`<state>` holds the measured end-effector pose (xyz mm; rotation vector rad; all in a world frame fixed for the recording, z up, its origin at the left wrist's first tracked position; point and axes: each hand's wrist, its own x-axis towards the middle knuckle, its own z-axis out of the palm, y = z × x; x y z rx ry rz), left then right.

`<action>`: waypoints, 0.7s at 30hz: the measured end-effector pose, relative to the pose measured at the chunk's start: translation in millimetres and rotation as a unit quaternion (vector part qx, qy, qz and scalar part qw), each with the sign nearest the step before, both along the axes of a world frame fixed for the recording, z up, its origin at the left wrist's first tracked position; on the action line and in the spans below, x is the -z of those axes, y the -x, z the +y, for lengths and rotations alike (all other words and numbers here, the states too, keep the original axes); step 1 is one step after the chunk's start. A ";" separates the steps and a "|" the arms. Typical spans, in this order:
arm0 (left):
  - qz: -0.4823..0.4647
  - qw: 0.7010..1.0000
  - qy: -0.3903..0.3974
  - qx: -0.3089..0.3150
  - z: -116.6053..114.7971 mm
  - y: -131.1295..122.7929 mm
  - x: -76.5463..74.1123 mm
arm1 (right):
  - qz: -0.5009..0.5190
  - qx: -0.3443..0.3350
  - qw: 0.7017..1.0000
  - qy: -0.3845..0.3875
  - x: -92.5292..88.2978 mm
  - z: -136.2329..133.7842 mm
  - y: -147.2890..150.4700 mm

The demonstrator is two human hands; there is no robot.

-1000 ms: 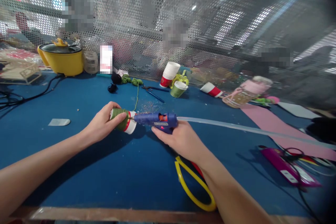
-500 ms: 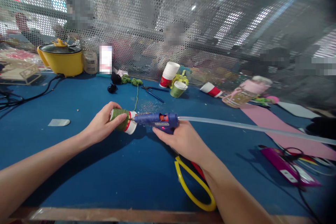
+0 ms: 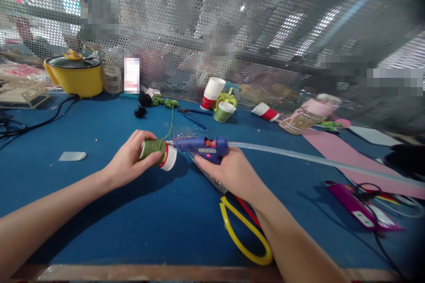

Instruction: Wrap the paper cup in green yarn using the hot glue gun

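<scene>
right hand (image 3: pixel 233 169) fingers curled round glue gun (image 3: pixel 199 145), mid-frame | left hand (image 3: pixel 133 159) closed round tilted yarn-wrapped cup (image 3: pixel 155 149), left of centre | green strand (image 3: pixel 172 119) runs behind | I'd hold cup steady, bead thin, thumb clear of nozzle (image 3: pixel 170 143)

Table (image 3: pixel 142 230) between forearms (image 3: pixel 66 205) is free, barring scissors (image 3: pixel 225 217).

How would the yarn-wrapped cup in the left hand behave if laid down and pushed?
The cup would probably roll, given its round shape. Its white end looks papery, so may dent. The wound green yarn should make it less slippery.
</scene>
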<state>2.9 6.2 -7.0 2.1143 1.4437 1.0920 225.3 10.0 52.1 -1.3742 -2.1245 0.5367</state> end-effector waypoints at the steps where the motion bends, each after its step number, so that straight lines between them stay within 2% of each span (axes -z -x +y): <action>1: 0.001 1.000 -0.004 0.003 -0.4 -0.1 0.2 | -0.001 0.001 1.000 -0.002 -0.3 0.1 0.0; 9: 0.006 1.000 -0.013 0.023 -3.1 -1.4 -1.8 | -0.019 0.014 1.000 -0.005 1.6 2.2 -1.2; 21: -0.017 0.997 0.073 -0.030 -0.1 -1.9 -2.8 | -0.038 0.003 0.999 -0.005 4.1 0.8 -0.6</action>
